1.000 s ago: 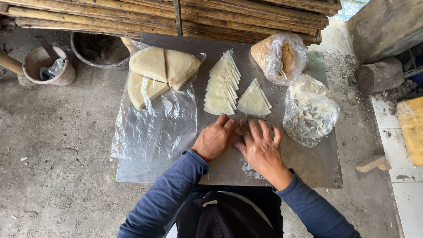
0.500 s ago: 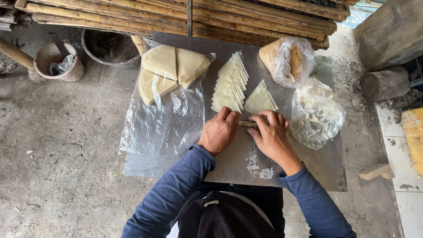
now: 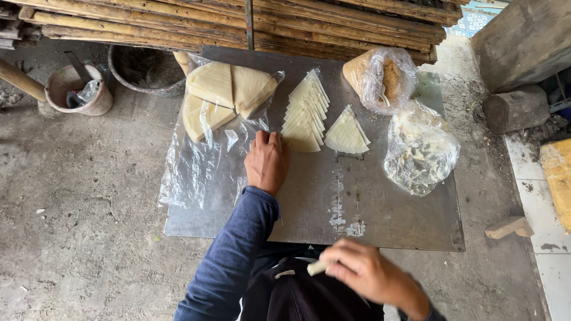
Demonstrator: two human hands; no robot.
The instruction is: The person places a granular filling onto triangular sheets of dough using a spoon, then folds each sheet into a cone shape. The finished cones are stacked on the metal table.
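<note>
At the far left a clay-coloured pot stands on the concrete floor, with a dark bucket just beside it. Behind both runs a stack of bamboo poles. A grey metal sheet lies on the floor, and on its left part a clear plastic sheet is spread, carrying a few large pale wedges at its far end.

The left hand rests palm down on the metal sheet at the edge of the plastic, fingers close together and nearly flat, gripping nothing; its fingertips are just beside the near end of a row of thin triangular wrappers laid overlapping. To the right of that row sits a smaller stack of triangles, apart from the hand.

The right hand is low in the view, off the sheet's near edge and above the person's lap, a little blurred. Its fingers are curled around a small pale rolled piece whose end sticks out toward the left.

Farther right, two clear plastic bags stand on the sheet: one with brown filling, one with pale crumbly filling. A log and a wooden block lie beyond the sheet.
</note>
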